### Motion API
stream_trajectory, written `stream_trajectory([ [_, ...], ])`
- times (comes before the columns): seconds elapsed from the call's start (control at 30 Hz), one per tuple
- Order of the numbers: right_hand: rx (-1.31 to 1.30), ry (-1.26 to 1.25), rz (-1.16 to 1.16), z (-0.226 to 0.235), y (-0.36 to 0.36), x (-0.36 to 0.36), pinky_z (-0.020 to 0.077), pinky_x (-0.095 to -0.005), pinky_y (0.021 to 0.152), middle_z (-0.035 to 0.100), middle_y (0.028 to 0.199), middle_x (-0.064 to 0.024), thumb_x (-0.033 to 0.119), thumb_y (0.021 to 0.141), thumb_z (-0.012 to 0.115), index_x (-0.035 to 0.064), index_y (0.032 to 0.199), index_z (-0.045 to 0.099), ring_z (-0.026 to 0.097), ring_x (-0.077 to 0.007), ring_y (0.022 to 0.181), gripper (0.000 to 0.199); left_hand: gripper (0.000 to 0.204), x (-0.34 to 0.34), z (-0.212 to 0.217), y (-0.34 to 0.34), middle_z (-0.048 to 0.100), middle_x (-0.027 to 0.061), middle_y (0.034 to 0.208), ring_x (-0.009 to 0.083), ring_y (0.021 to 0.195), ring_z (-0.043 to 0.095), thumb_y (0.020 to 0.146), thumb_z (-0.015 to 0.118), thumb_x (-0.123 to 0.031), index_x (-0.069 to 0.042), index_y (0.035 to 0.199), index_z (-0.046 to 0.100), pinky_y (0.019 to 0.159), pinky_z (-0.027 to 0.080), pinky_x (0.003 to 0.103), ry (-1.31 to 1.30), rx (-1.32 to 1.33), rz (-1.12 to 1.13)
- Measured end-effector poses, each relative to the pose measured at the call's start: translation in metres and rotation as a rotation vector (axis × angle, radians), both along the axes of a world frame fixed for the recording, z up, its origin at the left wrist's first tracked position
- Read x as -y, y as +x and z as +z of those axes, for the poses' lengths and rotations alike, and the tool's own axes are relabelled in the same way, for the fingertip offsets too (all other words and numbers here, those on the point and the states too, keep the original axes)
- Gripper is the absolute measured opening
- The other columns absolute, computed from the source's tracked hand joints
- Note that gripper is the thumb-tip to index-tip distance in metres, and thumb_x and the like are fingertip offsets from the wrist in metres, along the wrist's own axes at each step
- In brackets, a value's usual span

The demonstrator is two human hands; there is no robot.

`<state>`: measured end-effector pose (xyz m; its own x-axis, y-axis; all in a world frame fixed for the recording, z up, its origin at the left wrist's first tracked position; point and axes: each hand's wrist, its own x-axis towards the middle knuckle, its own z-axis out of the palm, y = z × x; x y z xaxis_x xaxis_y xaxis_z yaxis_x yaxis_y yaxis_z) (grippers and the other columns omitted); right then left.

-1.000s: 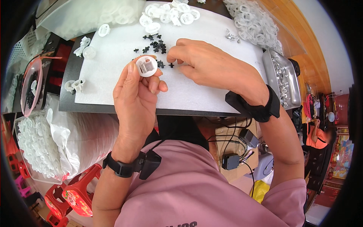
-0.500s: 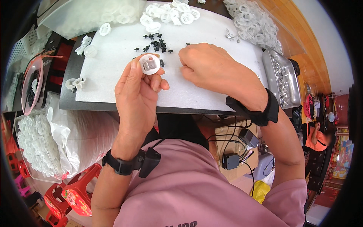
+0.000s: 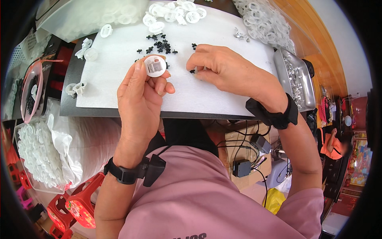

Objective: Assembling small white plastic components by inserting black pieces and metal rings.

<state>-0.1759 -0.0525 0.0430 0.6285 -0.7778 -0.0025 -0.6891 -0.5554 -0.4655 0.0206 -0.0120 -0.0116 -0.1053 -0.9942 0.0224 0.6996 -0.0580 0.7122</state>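
The disc (image 3: pixel 154 65) in the left hand (image 3: pixel 139 99) is white with a reddish insert at its centre. The clips (image 3: pixel 161 44) on the far side of the mat (image 3: pixel 223 91) are black; the mat is white, lying on a dark board (image 3: pixel 68 99). The rings (image 3: pixel 264 22) at far right and the caps (image 3: pixel 175 10) at the far edge are white. The tray (image 3: pixel 296 79) at right is silver-grey. Both wristbands (image 3: pixel 278 115) are black. The shirt (image 3: pixel 207 199) is plain pink. The stool (image 3: pixel 79 205) at near left is red. The bowl (image 3: pixel 30 93) at left has a pink rim.
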Motion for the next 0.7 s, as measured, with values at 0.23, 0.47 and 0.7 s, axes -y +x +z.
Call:
stream_trajectory([
  [0.23,0.018,-0.07,0.005,-0.012,0.004,0.005,0.0477,-0.0431,0.074,0.06,0.091,-0.0142,0.006,0.081,0.057,0.0012,0.084,0.059,0.06,-0.0348,0.086,0.006,0.035,0.001,0.0,-0.004,0.059,0.0091,0.086,0.0101,0.066,0.045,0.1,0.041,-0.023,0.006,0.111,0.056,0.067,0.048,0.03,0.015,0.03,0.014],
  [0.47,-0.258,-0.296,-0.015,-0.011,0.022,-0.008,0.0515,-0.0423,0.067,0.059,0.092,-0.0177,0.001,0.08,0.052,-0.0031,0.085,0.057,0.062,-0.0366,0.082,0.009,0.034,-0.001,0.002,-0.002,0.057,0.0065,0.083,0.0096,0.065,0.045,0.1,0.04,-0.023,0.006,0.108,0.056,0.067,0.047,0.029,-0.002,0.054,-0.025],
  [0.7,-0.147,-0.225,-0.054,-0.013,0.017,-0.011,0.0508,-0.0422,0.067,0.058,0.092,-0.018,0.001,0.081,0.051,-0.0031,0.086,0.056,0.062,-0.0364,0.081,0.008,0.035,-0.002,0.005,-0.002,0.056,0.0058,0.081,0.0092,0.063,0.044,0.1,0.042,-0.026,0.006,0.107,0.057,0.064,0.045,0.028,0.048,0.064,-0.019],
])
